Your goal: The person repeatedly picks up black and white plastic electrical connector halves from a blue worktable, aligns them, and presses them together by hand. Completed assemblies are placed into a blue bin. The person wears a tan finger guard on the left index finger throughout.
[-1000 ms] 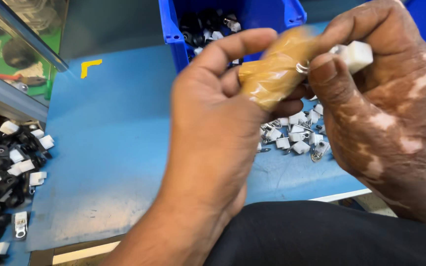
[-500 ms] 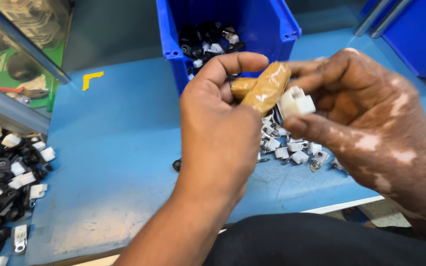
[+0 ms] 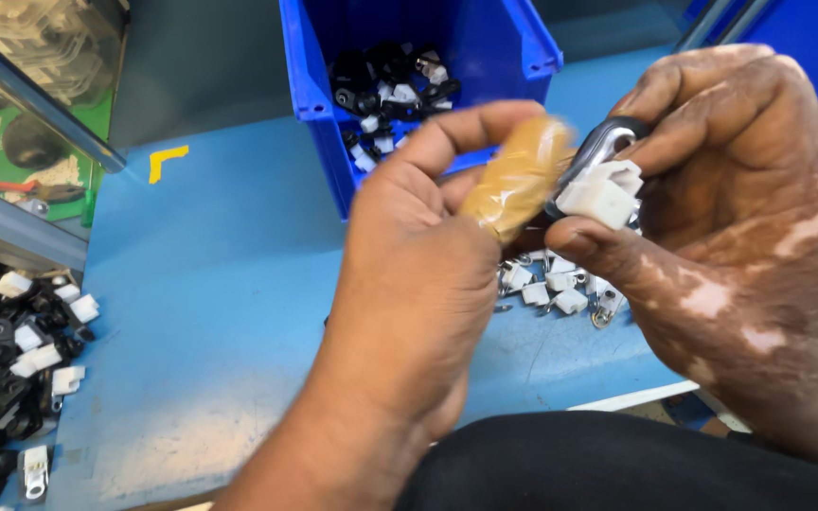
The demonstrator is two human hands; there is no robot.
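My left hand (image 3: 414, 284) is raised over the blue table, its thumb wrapped in tan tape (image 3: 518, 175) and pressing toward a small part. My right hand (image 3: 731, 237) pinches that part, a white plastic clip with a metal loop (image 3: 601, 185), between thumb and fingers. Both hands meet at the clip, above a small heap of loose white clips (image 3: 560, 289) lying on the table.
A blue bin (image 3: 513, 57) holding black and white parts stands at the back. A pile of black and white parts (image 3: 7, 360) lies at the left edge. Blue tabletop (image 3: 210, 284) stretches between them. A second blue bin (image 3: 807, 47) shows at far right.
The hands have drawn apart slightly and lowered in view. The white clip has turned in my right fingers, showing its metal loop. My taped thumb now rests against the clip's side.
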